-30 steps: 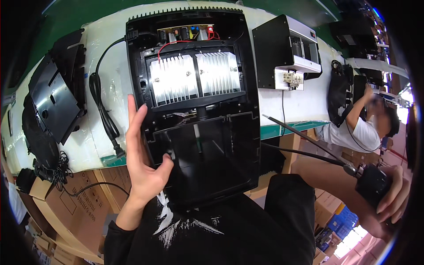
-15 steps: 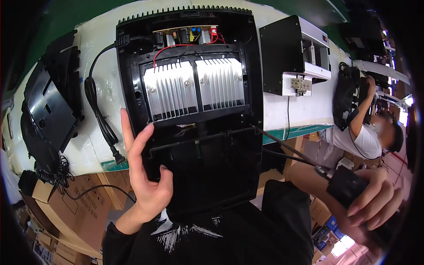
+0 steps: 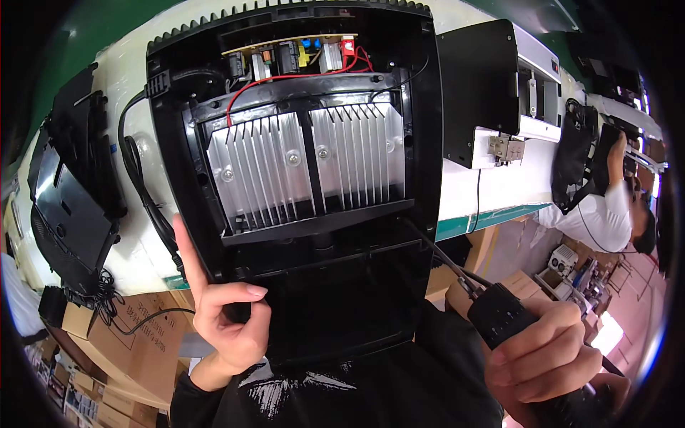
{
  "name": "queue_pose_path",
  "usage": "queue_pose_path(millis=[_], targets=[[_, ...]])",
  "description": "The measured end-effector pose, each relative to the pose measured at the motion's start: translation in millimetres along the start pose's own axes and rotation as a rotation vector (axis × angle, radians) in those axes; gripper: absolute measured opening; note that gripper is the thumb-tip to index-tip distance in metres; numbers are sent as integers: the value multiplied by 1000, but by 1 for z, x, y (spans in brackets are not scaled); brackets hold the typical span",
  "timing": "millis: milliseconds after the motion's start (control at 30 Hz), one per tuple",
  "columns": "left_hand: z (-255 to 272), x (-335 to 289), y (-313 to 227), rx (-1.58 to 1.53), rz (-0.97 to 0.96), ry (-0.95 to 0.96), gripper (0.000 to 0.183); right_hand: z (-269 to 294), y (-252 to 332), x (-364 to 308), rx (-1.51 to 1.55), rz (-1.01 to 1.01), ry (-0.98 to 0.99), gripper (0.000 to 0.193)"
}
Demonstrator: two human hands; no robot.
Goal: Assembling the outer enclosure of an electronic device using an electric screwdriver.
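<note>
A large black plastic housing (image 3: 342,296) leans toward me, open at the front. Two silver finned heat sinks (image 3: 360,153) sit in it below a circuit board (image 3: 289,60) with a red wire. My left hand (image 3: 232,328) is at the housing's lower left edge, index finger stretched along the outside, thumb and middle finger curled over the front. The fingers behind are hidden. My right hand (image 3: 546,353) is wrapped round a black electric screwdriver (image 3: 499,314). Its long thin bit points up-left to the housing's right side, below the right heat sink; I cannot tell whether it touches a screw.
Black plastic panels (image 3: 75,192) are stacked on the left of the white table, beside a black power cord (image 3: 135,171). A black-and-white metal device (image 3: 492,93) stands on the right. Cardboard boxes (image 3: 132,342) lie below left. A co-worker (image 3: 596,214) is at the far right.
The screwdriver and my right hand have come left and closer to the housing. The housing appears larger and nearer. My left middle finger has curled down toward the thumb.
</note>
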State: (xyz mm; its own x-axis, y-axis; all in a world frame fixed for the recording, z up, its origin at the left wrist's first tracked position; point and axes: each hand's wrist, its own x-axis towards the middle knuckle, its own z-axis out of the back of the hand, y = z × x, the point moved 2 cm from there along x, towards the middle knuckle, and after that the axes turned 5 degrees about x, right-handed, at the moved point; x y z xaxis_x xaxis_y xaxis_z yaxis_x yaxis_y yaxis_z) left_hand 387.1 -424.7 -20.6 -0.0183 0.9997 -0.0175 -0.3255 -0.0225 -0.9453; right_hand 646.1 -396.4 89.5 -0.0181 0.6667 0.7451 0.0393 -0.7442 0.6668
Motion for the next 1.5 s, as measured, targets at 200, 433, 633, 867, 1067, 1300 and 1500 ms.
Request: queue_pose_path(millis=[200,433,633,867,1067,1300,1500], targets=[[-1,7,-3,-8,-20,-22,27,-13,-11,3,-34,-99,-54,36],[-2,3,-2,-46,33,-36,28,-11,-15,-3,-46,51,2,74],[1,4,1,-4,-23,16,28,-12,-11,1,-32,14,-10,68],[-1,4,2,-36,-16,21,27,10,-6,0,74,-355,421,64],[-1,4,-1,-36,12,-14,27,1,-10,-7,157,-376,211,14],[-1,2,1,-74,21,-19,28,-5,-13,-7,125,-412,173,19],[-1,1,2,-57,25,-18,29,-4,-14,-8,83,-440,126,29]])
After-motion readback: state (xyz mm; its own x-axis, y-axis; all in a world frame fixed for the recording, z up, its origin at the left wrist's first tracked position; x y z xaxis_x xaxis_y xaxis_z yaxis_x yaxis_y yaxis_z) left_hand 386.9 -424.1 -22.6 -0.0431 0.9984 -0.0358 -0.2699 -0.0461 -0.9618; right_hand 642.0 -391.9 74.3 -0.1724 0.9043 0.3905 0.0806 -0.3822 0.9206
